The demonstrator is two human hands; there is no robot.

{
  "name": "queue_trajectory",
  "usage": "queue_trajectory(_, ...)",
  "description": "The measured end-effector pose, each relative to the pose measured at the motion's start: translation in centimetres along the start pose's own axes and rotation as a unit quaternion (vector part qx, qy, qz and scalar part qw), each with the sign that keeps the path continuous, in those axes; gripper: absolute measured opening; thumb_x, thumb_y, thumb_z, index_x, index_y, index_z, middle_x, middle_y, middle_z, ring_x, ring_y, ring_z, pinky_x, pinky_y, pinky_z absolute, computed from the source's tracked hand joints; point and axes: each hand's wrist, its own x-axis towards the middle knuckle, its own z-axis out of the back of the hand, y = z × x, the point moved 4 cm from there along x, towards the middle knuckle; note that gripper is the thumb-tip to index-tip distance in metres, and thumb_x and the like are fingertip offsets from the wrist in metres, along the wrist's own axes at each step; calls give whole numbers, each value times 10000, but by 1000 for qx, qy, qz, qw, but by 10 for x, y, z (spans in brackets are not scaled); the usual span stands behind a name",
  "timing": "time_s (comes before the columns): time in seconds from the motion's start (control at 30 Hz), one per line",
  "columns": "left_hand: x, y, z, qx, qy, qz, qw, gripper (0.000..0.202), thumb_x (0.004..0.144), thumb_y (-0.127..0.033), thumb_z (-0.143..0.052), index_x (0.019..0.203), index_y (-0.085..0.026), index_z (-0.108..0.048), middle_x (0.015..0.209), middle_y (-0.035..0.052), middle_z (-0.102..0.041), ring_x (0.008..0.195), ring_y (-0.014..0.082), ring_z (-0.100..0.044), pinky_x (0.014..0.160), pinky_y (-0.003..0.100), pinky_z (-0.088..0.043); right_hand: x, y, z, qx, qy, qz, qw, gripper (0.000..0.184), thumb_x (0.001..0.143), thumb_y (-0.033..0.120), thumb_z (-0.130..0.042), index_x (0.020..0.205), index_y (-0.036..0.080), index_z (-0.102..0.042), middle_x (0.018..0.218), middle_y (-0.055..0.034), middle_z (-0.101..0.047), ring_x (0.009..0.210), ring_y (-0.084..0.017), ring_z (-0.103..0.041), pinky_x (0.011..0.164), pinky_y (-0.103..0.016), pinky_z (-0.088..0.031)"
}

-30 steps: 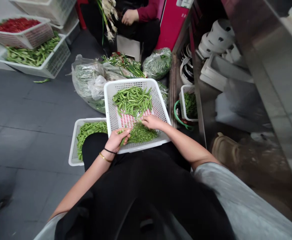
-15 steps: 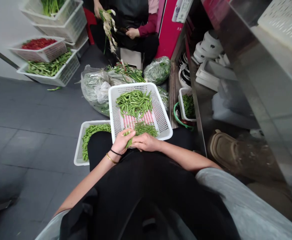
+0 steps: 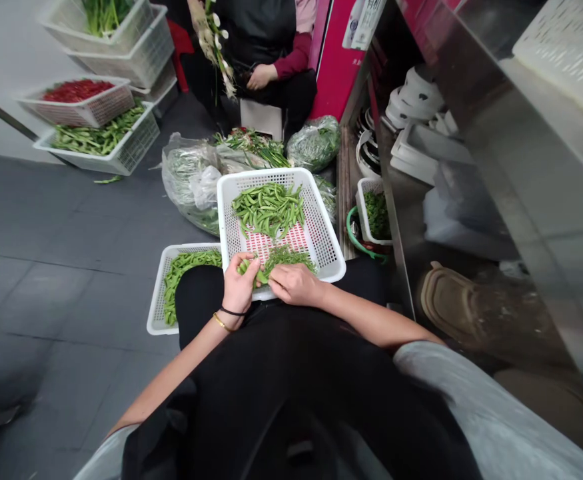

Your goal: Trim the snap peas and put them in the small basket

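A white perforated basket (image 3: 328,250) rests on my lap, with a pile of green pea pods (image 3: 268,208) at its far end and a heap of thin green trimmings (image 3: 291,257) at the near end. My left hand (image 3: 238,290) is closed round a green pod (image 3: 251,270) over the basket's near rim. My right hand (image 3: 296,283) meets it from the right, with its fingers pinching the pod's end. A second white basket (image 3: 158,293) with more green pods sits on the floor by my left knee.
Across from me a seated person (image 3: 271,67) in dark red sleeves handles long-stemmed greens. Plastic bags of greens (image 3: 191,177) lie on the grey floor between us. Stacked baskets (image 3: 96,127) of red chillies and green beans stand far left. A steel shelf with white dishes (image 3: 421,107) runs along the right.
My right hand left the trimmings heap and joined my left hand at the basket's near rim. Both hands now grip one pod. The view tilted up a little.
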Motion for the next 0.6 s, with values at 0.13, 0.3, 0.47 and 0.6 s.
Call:
queue_trajectory(0.13, 0, 2, 0, -13, 8, 9, 1000, 348, 668, -346, -744, 885, -168, -540, 624, -14, -623, 424, 73, -492, 399, 181, -390, 1, -2, -2, -29, -16, -7, 999, 219, 889, 203, -396, 708, 159, -511, 636, -31, -532, 582, -134, -470, 556, -254, -331)
queue_trajectory(0.3, -3, 4, -5, -29, 113, 62, 991, 281, 659, -282, -758, 848, -135, -611, 612, -24, -577, 467, 56, -494, 432, 163, -373, 2, 1, -2, 178, 37, -9, 983, 236, 902, 187, -354, 704, 174, -481, 632, -10, -539, 579, -113, -492, 586, -232, -382)
queue_trajectory(0.47, -8, 1, -6, -71, 241, 148, 956, 305, 668, -292, -749, 881, -132, -601, 562, 1, -609, 408, 80, -486, 394, 186, -354, -8, -51, 15, 414, 16, -234, 880, 215, 922, 292, -343, 768, 186, -449, 526, 57, -492, 454, -81, -493, 504, -200, -414)
queue_trajectory(0.6, -8, 0, -5, -62, 270, 188, 942, 279, 628, -279, -769, 790, -127, -599, 536, 22, -625, 374, 82, -472, 361, 183, -328, -17, -80, 38, 285, -54, -294, 911, 231, 917, 368, -371, 880, 171, -486, 709, -7, -565, 591, -108, -556, 561, -233, -453)
